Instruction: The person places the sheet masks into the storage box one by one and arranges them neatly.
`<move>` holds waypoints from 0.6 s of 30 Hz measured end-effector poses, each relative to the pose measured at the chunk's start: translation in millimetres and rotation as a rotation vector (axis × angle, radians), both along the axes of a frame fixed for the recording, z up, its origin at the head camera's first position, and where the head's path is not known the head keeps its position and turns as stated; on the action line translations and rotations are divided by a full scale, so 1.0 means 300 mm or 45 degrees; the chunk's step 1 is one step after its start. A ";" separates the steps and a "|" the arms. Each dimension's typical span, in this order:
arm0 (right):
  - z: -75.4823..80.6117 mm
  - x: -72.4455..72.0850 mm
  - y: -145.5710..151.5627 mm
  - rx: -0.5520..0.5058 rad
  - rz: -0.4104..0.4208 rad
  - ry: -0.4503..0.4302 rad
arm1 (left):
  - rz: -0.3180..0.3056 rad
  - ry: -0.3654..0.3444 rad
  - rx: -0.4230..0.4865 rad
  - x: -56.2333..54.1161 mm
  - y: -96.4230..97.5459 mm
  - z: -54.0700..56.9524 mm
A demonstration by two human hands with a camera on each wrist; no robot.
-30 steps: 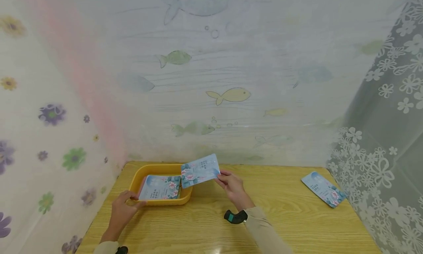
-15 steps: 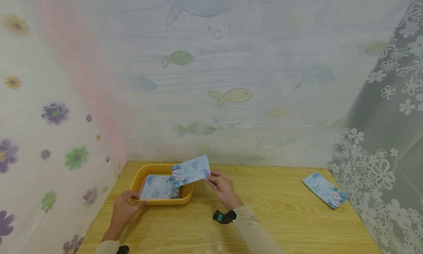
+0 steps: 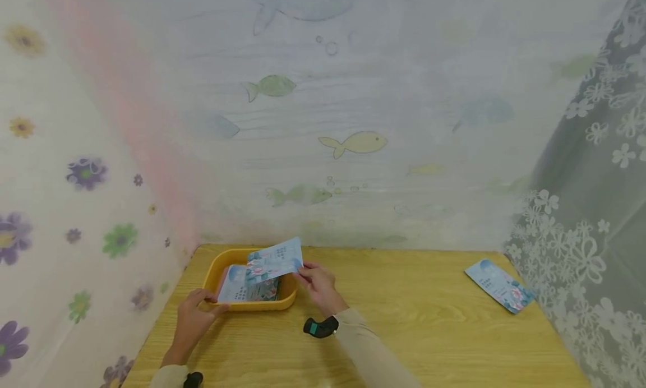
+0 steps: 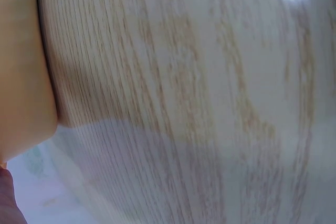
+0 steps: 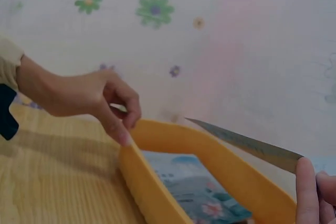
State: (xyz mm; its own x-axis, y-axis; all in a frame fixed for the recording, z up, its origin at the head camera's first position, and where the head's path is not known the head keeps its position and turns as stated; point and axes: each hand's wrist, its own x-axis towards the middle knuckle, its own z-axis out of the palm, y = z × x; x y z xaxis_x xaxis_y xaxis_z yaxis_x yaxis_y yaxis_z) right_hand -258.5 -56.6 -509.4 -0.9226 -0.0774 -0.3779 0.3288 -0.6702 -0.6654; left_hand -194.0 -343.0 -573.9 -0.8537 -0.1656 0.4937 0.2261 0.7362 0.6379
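Observation:
A yellow plastic basket (image 3: 252,306) stands at the table's back left. My left hand (image 3: 194,318) pinches its near left corner; in the right wrist view, the left hand (image 5: 79,93) has its thumb outside the rim and its fingers curled over it. My right hand (image 3: 320,287) holds a light blue flower-printed sachet (image 3: 275,260) by its right end, tilted above the basket. Edge-on, the held sachet (image 5: 247,144) looks thin and flat. Beneath it, another blue sachet (image 3: 233,287) lies in the basket, partly covered. The left wrist view shows mostly the basket's outer wall (image 4: 23,61).
A matching blue sachet (image 3: 499,285) lies at the right side of the wooden table (image 3: 414,320). A curtain printed with fish (image 3: 360,142) hangs behind the table, and others with flowers hang at both sides.
My right hand has carried the sachet leftward, from the basket's right edge to over the sachet inside. My left hand stays on the basket's rim.

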 end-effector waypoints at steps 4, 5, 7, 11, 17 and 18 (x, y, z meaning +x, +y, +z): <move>-0.018 -0.005 -0.054 0.016 -0.011 -0.029 | 0.001 -0.005 0.012 -0.007 -0.001 -0.007; -0.020 -0.004 -0.068 0.022 -0.017 -0.039 | 0.000 -0.003 0.013 -0.007 -0.001 -0.008; -0.021 0.000 -0.095 0.046 -0.019 -0.038 | -0.004 0.009 0.004 -0.006 -0.002 -0.007; -0.017 0.008 -0.144 0.114 0.005 -0.010 | -0.023 0.046 -0.008 -0.003 -0.001 -0.005; -0.033 0.008 -0.194 0.198 0.056 0.005 | -0.047 0.071 -0.007 -0.001 -0.006 0.001; -0.039 0.008 -0.201 0.236 0.059 0.010 | -0.045 0.067 -0.011 0.000 -0.008 0.001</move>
State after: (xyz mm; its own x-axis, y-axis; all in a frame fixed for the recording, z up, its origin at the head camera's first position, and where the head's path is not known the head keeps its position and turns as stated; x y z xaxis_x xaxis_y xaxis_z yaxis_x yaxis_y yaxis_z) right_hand -256.1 -117.0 -521.0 -0.9227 -0.0498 -0.3822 0.3506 -0.5202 -0.7788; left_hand -193.9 -345.3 -573.7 -0.8320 -0.1316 0.5390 0.2848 0.7324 0.6184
